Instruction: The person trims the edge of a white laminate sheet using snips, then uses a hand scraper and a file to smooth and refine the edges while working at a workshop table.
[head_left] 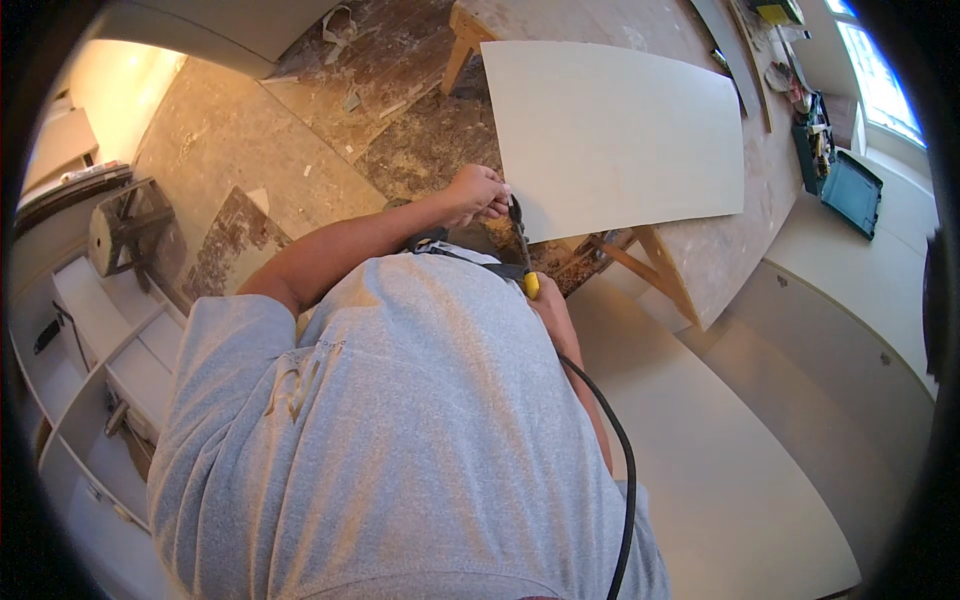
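Note:
A large white panel (620, 140) lies on a wooden workbench, its near left corner reaching past the bench edge. My left hand (477, 195) is at the panel's left edge with fingers curled together; what they pinch is too small to make out. My right hand (552, 305), close to my body, is closed around the yellow end of a slim yellow and black tool (532, 284). The dark front part of this tool points up toward my left fingertips, beside the panel's corner. A black cord (628, 470) runs down along my right forearm. My right fingers are partly hidden.
The workbench (745, 235) has wooden legs. On its far right side lie long strips and an open teal toolbox (852, 190). Another white panel (720, 450) is at my right. A stool (125, 228) and a white shelf unit (105, 365) stand left; scraps litter the floor.

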